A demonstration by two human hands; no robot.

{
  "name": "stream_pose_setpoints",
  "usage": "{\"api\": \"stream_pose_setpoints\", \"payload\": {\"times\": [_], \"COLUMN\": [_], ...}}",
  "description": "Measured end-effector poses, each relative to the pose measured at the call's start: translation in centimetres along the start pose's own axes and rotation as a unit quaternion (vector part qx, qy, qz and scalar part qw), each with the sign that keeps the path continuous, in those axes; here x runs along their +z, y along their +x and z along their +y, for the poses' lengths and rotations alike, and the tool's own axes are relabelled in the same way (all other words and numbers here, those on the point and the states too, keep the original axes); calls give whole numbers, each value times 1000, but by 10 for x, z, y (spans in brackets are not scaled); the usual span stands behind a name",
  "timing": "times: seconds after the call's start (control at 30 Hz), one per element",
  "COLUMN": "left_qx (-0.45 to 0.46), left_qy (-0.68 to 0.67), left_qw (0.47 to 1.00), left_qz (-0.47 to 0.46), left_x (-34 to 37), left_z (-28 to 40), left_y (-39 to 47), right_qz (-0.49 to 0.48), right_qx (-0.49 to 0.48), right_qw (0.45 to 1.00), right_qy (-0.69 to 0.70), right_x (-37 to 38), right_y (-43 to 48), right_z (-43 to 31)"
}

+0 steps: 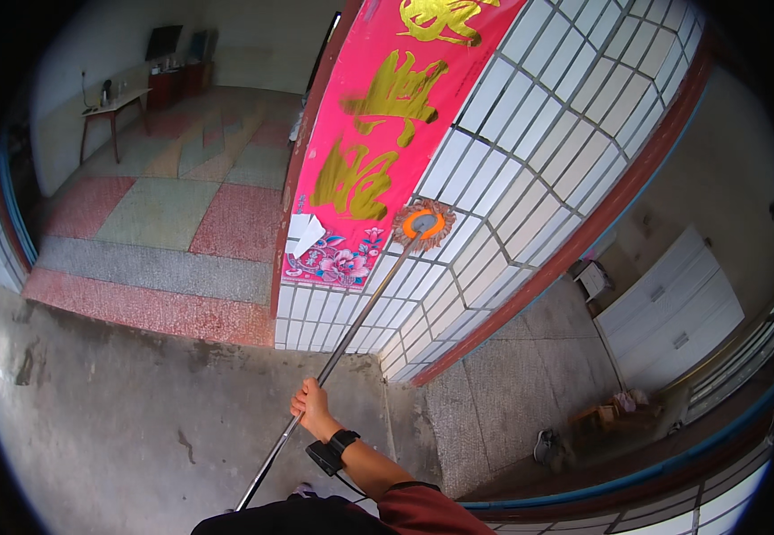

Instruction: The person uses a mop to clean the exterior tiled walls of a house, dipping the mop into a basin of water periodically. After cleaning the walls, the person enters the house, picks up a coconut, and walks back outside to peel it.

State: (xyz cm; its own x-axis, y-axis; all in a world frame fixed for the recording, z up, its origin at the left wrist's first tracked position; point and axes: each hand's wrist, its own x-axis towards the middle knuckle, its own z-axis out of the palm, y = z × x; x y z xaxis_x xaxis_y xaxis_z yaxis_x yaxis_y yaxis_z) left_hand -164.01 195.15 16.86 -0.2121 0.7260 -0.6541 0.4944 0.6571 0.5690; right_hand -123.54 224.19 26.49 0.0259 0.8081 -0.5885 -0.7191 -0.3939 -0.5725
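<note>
My right hand (pixel 311 404) grips the metal pole (pixel 353 328) of a mop. The pole slants from the bottom edge up towards the right. At its upper end, the mop head (pixel 422 225) has a grey hub, an orange disc and a brownish fringe. It lies against the white-tiled wall (pixel 487 167), its left side at the edge of a red paper banner (pixel 397 160). Gold characters and a printed flower mark the banner, and a torn-looking white patch (pixel 303 234) shows near its lower end. My left hand is out of view.
A doorway on the left shows a patterned floor (pixel 159 207) and a table (pixel 116 101) inside. Past the red-brown frame (pixel 561 247) on the right are a white cabinet (pixel 671 311) and a shoe (pixel 545 446). Concrete floor (pixel 126 401) lies before me.
</note>
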Motion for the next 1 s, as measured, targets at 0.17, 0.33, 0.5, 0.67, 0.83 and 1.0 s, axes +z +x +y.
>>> {"api": "stream_pose_setpoints", "payload": {"times": [0.17, 0.33, 0.5, 0.67, 0.83, 1.0], "left_qx": [13, 40, 131, 217, 273, 310], "left_qy": [-10, -27, 93, 44, 43, 21], "left_qw": [1000, 999, 982, 975, 959, 950], "left_qz": [4, 8, 96, -22, -59, -38], "left_x": [10, 18, 45, 39, 42, 59], "left_z": [10, 42, 142, 273, 357, 359], "left_y": [3, 12, 31, 30, 0, 12], "right_qz": [-49, -121, -146, -153, -128, -63], "right_qx": [-9, -96, -236, -404, -473, -495], "right_qw": [999, 988, 958, 891, 856, 855], "right_qy": [5, -2, -68, -142, -163, -141], "right_x": [22, 83, 163, 238, 250, 212], "right_y": [-12, -34, -62, -89, -111, -88], "right_z": [-29, -113, -234, -346, -431, -437]}}
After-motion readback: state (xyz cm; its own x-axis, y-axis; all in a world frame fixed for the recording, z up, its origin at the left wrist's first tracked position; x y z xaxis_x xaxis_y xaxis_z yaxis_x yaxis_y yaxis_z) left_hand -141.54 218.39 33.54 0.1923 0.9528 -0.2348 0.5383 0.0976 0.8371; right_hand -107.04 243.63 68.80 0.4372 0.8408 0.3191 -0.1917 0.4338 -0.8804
